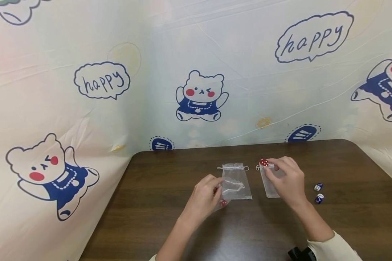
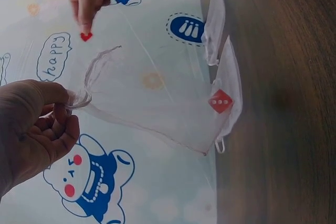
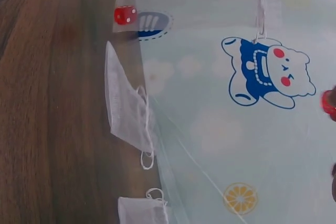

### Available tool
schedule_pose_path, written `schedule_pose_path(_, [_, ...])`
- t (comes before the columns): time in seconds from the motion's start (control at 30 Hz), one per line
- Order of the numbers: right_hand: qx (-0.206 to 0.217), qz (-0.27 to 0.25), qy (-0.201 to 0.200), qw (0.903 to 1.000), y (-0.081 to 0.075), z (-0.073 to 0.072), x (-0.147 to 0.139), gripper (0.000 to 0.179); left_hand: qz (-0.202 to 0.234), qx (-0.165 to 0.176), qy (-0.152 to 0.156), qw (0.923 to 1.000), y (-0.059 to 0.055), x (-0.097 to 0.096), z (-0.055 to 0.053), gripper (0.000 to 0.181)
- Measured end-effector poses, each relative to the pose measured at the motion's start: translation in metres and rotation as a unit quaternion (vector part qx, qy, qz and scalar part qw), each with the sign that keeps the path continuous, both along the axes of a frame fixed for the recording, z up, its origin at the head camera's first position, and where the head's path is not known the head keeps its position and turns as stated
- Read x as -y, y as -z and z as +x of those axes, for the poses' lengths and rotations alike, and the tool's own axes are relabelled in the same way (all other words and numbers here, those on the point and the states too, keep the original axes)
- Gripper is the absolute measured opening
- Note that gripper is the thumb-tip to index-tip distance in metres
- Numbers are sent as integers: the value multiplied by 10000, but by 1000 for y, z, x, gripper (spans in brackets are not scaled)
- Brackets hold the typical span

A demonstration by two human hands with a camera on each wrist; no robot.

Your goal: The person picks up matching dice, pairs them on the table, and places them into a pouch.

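Observation:
My left hand (image 1: 202, 195) pinches the mouth of a sheer white drawstring pouch (image 2: 152, 103) and holds it up above the table. Inside, at the pouch's lower end, lies a red die (image 2: 220, 101) with white dots. My right hand (image 1: 289, 179) is raised to the right, pinching red dice or a single red die (image 1: 264, 162) between thumb and fingertips; I cannot tell which. Only part of that hand shows at the right edge of the right wrist view. In the left wrist view the pinched red piece is apart from the pouch's mouth.
Two more sheer pouches lie flat on the brown table: one pouch (image 1: 238, 190) behind my left hand, another pouch (image 1: 270, 188) partly under my right hand. Two blue-and-white dice, a farther die (image 1: 318, 187) and a nearer die (image 1: 319, 198), sit to the right. A printed cloth (image 1: 143, 101) hangs behind.

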State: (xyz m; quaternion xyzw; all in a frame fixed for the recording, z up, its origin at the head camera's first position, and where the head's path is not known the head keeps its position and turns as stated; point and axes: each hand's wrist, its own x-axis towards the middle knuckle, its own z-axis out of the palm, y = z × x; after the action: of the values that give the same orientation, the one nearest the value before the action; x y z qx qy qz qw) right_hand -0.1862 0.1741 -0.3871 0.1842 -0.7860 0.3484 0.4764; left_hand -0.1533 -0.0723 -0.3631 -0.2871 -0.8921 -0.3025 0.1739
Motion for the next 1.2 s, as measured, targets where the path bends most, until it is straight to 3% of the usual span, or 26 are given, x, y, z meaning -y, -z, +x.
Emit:
schedule_pose_path(0.17, [-732,-940,55,9929,-4,1,3,24,-47,22,11,10000,0,-1,0,18])
schedule_pose_path(0.37, [-956,-1382,-87,9857,-21,12,14,28,-67,2,3,10000,-1,-2,0,18])
schedule_pose_path(0.5, [-903,-1252,-230,9878,-31,21,24,39,-117,-70,10,9999,0,-3,-1,17])
schedule_pose_path(0.63, [-999,-1057,-399,9886,-29,23,31,47,-153,-126,26,9998,1,-4,-1,17])
schedule_pose_path(1.03, [-1250,-224,-1282,9836,-10,18,57,34,-142,-11,-17,9999,1,-6,1,19])
schedule_pose_path(1.2, [-827,281,-1574,9837,-3,19,61,30,-148,-9,-6,9999,2,-7,1,20])
